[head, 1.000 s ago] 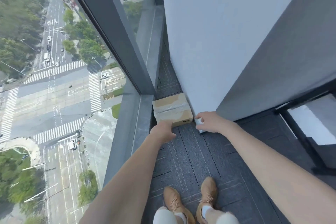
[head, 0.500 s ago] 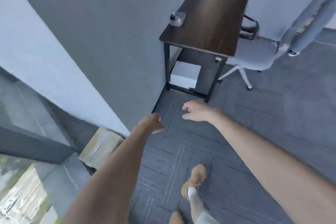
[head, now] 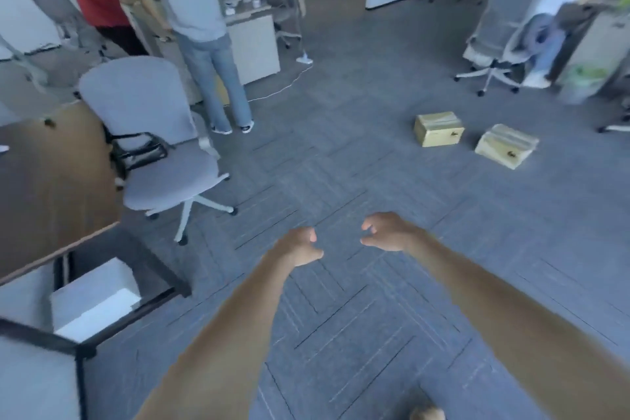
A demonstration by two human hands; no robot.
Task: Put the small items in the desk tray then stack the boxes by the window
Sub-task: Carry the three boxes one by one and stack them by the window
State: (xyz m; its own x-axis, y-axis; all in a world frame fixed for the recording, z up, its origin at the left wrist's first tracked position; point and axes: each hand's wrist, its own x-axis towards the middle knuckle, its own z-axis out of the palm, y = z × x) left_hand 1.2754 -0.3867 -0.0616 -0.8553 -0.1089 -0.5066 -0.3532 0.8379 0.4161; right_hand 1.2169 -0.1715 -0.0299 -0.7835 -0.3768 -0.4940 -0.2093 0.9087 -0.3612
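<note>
View swung away from the window corner and the box set there; now faces the open office floor. Left hand (head: 300,246) and right hand (head: 387,232) both out front, fingers loosely curled, holding nothing, a little apart from each other. Two tan boxes sit on the grey carpet ahead to the right, well apart from the hands: near box (head: 439,129) upright, far-right box (head: 506,146) tilted, just beside each other, not touching. Wooden desk (head: 51,181) at left with grey chair (head: 153,133) beside it. Step looks like box stacking, fetching the next box. Next move: walk over, grip one box with both hands, carry it back to the window
</note>
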